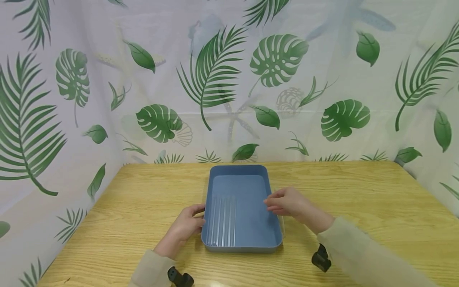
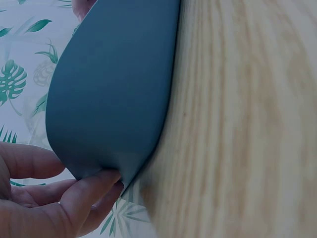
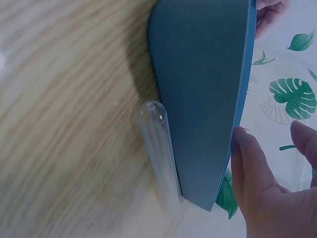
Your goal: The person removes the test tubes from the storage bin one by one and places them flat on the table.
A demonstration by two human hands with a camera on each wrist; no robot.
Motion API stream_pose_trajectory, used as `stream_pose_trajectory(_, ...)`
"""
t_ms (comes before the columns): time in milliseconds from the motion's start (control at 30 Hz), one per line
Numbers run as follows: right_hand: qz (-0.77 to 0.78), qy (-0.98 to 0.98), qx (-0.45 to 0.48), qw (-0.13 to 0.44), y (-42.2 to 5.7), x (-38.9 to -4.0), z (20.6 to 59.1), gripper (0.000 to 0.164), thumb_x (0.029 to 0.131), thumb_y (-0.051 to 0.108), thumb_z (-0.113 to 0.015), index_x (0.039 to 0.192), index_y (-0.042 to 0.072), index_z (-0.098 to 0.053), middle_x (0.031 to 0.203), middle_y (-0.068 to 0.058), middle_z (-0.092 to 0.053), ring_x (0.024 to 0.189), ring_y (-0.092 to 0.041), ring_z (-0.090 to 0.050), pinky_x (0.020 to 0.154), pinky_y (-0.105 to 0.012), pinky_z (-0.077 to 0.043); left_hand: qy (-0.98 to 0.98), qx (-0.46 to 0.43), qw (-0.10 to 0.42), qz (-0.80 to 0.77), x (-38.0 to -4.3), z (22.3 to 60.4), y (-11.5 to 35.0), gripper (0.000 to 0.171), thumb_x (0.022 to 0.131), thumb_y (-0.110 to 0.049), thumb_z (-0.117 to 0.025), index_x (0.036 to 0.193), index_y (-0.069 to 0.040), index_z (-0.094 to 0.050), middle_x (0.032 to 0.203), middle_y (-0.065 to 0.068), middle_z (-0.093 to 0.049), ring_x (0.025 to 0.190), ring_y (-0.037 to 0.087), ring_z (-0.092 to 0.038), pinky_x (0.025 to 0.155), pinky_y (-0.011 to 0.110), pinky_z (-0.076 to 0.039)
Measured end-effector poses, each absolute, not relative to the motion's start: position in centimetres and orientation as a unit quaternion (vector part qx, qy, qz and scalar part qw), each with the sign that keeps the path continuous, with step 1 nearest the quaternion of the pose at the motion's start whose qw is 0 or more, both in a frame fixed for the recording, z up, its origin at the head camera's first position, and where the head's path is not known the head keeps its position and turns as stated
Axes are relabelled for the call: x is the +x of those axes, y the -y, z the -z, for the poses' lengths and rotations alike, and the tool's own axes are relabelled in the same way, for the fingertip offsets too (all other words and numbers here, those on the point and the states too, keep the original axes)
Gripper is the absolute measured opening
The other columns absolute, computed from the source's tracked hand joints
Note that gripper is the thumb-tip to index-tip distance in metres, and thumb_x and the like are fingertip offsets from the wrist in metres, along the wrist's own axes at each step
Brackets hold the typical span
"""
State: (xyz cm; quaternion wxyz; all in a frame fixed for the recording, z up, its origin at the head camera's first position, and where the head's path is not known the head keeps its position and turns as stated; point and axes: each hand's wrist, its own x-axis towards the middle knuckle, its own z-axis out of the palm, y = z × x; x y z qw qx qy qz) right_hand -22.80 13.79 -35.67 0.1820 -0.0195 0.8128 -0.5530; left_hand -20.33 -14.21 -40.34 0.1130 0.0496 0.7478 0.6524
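A blue rectangular tray (image 1: 252,215) rests on the table. Several clear test tubes (image 1: 222,221) lie side by side along the left of its floor. Another clear test tube (image 3: 161,153) lies on the tabletop against the tray's outer right wall, shown in the right wrist view. My left hand (image 1: 184,225) touches the tray's outer left wall with its fingertips. At the opposite rim is my right hand (image 1: 292,205), its extended fingers (image 3: 252,163) against the edge and another digit standing apart. Nothing shows between those fingers.
The wood-grain table (image 1: 358,199) spreads out on both sides of the tray. A leaf-patterned white cloth (image 1: 229,79) hangs behind it and along the sides. Small black devices (image 1: 321,259) sit at both cuffs.
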Motion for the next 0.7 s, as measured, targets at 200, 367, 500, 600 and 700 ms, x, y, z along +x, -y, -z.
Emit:
stream_pose_trajectory(200,0.548,-0.815,-0.017,0.187,-12.8,-22.9,36.3,0.042,0.08,0.013,-0.063,0.111,-0.014,-0.051,0.103,-0.022,-0.059,0.087,-0.023,-0.06,0.077,-0.034,-0.049,-0.747,0.041,0.115,-0.653,-20.4,40.4,14.2,0.049,0.081,0.014,-0.039,0.129,0.014,-0.031,0.13,0.03,-0.032,0.108,0.036,-0.046,0.08,0.038,-0.047)
stream_pose_trajectory(367,0.546,-0.816,-0.013,0.189,-11.8,-22.9,36.7,0.041,0.08,0.01,-0.063,0.111,-0.014,-0.052,0.101,-0.019,-0.06,0.085,-0.022,-0.061,0.075,-0.032,-0.05,-0.745,0.04,0.117,-0.656,-20.4,40.4,14.2,0.049,0.081,0.014,-0.038,0.129,0.014,-0.03,0.131,0.03,-0.031,0.11,0.037,-0.045,0.081,0.038,-0.047)
stream_pose_trajectory(500,0.556,-0.809,-0.014,0.191,-11.1,-22.7,37.2,0.039,0.08,0.008,-0.062,0.109,-0.015,-0.052,0.097,-0.017,-0.061,0.085,-0.023,-0.061,0.074,-0.032,-0.05,-0.744,0.039,0.117,-0.657,-20.3,40.4,14.2,0.049,0.081,0.014,-0.038,0.129,0.014,-0.031,0.131,0.03,-0.031,0.11,0.037,-0.044,0.081,0.038,-0.047)
stream_pose_trajectory(600,0.564,-0.802,-0.016,0.194,-10.6,-22.6,37.6,0.037,0.08,0.006,-0.062,0.108,-0.016,-0.051,0.095,-0.018,-0.062,0.084,-0.024,-0.061,0.074,-0.032,-0.05,-0.744,0.04,0.116,-0.657,-20.3,40.4,14.2,0.049,0.081,0.014,-0.038,0.129,0.014,-0.03,0.131,0.03,-0.031,0.11,0.037,-0.044,0.081,0.038,-0.047)
stream_pose_trajectory(700,0.567,-0.8,-0.012,0.195,-10.1,-22.6,37.9,0.038,0.079,0.006,-0.063,0.108,-0.016,-0.052,0.095,-0.017,-0.062,0.083,-0.023,-0.062,0.072,-0.031,-0.051,-0.745,0.04,0.116,-0.656,-20.3,40.4,14.2,0.049,0.081,0.014,-0.038,0.129,0.014,-0.03,0.131,0.03,-0.031,0.111,0.037,-0.044,0.081,0.039,-0.047)
